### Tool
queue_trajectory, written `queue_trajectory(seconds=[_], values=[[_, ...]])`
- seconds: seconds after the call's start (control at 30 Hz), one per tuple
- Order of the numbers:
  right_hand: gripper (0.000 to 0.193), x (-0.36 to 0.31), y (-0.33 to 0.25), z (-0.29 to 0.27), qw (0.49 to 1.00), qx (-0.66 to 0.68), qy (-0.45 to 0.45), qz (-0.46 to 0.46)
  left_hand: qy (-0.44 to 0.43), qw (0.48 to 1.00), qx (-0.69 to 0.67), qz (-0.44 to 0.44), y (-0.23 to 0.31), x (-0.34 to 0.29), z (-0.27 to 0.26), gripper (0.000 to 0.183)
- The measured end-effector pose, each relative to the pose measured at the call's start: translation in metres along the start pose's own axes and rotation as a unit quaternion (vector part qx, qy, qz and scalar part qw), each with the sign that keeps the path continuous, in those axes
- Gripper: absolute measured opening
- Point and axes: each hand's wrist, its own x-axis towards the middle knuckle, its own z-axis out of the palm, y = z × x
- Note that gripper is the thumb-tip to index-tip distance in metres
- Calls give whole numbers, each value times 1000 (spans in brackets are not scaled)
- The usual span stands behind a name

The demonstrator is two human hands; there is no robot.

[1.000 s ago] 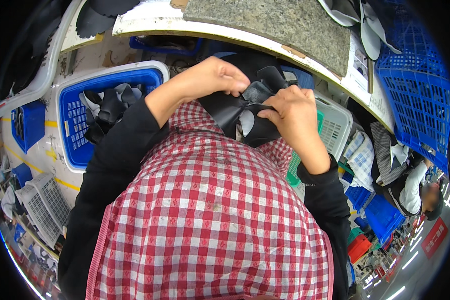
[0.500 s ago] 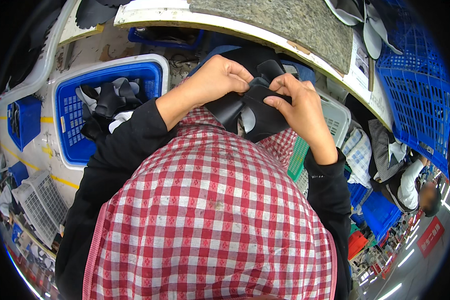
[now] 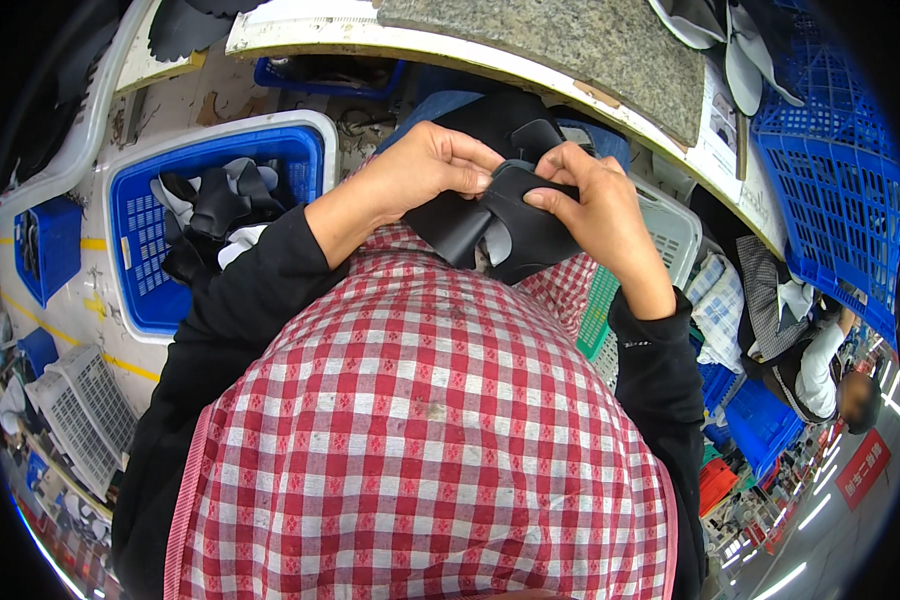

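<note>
wearer's two hands [image 3: 428, 172], one checked apron [image 3: 430, 430], one grey slab [image 3: 570, 50], one red sign [image 3: 862, 470]

Upper centre to right: bench [image 3: 305, 32], slab [image 3: 560, 50] on it. Left of centre: basket [image 3: 146, 270], cut pieces [image 3: 218, 203] inside. Centre, above apron [image 3: 420, 420]: workpiece [image 3: 535, 230], between left fingers [image 3: 470, 150] and right fingers [image 3: 568, 162]. Right of these: crate [image 3: 676, 238]. Upper right, beside bench: mesh basket [image 3: 835, 160]. Right edge, below that: co-worker [image 3: 820, 372].
</note>
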Motion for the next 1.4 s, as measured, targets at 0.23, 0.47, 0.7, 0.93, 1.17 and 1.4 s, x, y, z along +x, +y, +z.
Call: queue_trajectory(seconds=[0.23, 0.47, 0.7, 0.93, 1.17, 1.4], values=[[28, 1, -5, -1, 1000, -14, -1, 0, 9, 997, 74, -15, 10, 3, 2, 26], [29, 0, -4, 0, 1000, -18, 5, 6, -24, 997, 79, 7, 16, -2, -3, 25], [33, -1, -3, -1, 998, -33, 55, 14, -1, 993, 111, 37, 16, -1, 13, 15], [36, -33, 6, -4, 934, 291, -19, 207, 31, 996, 80, 25, 10, -17, -11, 15], [35, -36, 5, 13, 952, 253, 32, 168, -109, 974, 195, 35, 18, 3, -19, 31], [38, -34, 2, 14, 958, 226, 54, 167, -106, 977, 185, 9, 29, 7, -11, 32]])
